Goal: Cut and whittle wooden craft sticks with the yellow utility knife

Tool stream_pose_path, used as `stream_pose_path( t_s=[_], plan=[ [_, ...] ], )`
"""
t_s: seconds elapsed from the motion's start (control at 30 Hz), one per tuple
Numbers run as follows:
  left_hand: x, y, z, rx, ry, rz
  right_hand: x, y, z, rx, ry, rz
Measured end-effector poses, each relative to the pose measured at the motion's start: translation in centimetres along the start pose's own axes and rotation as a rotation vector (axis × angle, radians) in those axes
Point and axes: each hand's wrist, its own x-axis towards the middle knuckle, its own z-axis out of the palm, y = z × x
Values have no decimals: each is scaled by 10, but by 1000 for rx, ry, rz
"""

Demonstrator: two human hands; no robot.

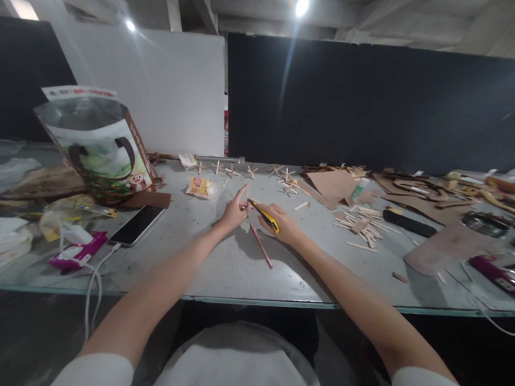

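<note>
My right hand (282, 222) is closed around a yellow and black utility knife (270, 221), whose tip points up and left towards my other hand. My left hand (234, 210) has its index finger raised, while the thumb and other fingers pinch together beside the knife tip; what they hold is too small to make out. Just below both hands, a red patterned pencil (261, 247) lies slanted on the grey table (220, 271). Behind them stand several small star-shaped pieces made of wooden sticks (251, 171).
Loose wooden sticks (365, 223) are piled to the right, near a glue stick (359, 189), cardboard sheets (332, 185) and a black case (410, 223). At left are a phone (137, 225) with a cable, a large printed bag (109, 158) and a yellow snack packet (199, 186).
</note>
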Motion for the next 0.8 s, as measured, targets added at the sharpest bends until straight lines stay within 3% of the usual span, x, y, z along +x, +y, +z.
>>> stream_pose_path(
  t_s=[0.8],
  plan=[
    [0, -5, 2, -97, 73, -40, -2, -2, 0, -16, 15, -59]
  ],
)
